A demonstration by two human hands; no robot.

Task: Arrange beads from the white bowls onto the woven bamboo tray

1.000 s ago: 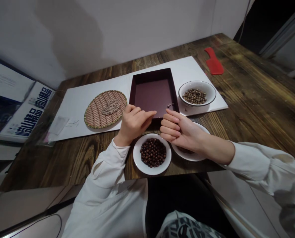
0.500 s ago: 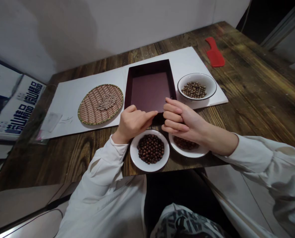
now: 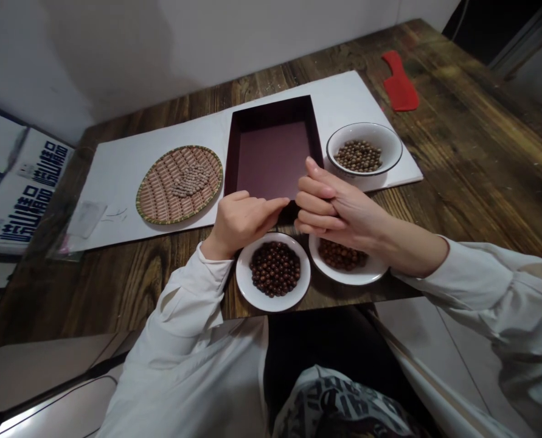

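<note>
My left hand is closed in a pinch, its fingertips pointing right at the near edge of a dark maroon tray. Facing it, my right hand has its fingers curled in and its thumb side raised. A small gap separates the two hands. Whatever either hand holds is hidden or too small to make out. Below them, a white dish holds dark brown round beads. Partly under my right hand, a second white dish contains reddish-brown beads.
A dark-rimmed white bowl with olive-brown beads stands right of the tray. To its left lies a round woven mat bearing small pale pieces. A white board lies underneath. A flat red handled piece rests far right.
The thumb side of my right hand has lifted, and the dark speck at its fingertips no longer shows. My left hand keeps its pinch. The whole view has shifted slightly.
</note>
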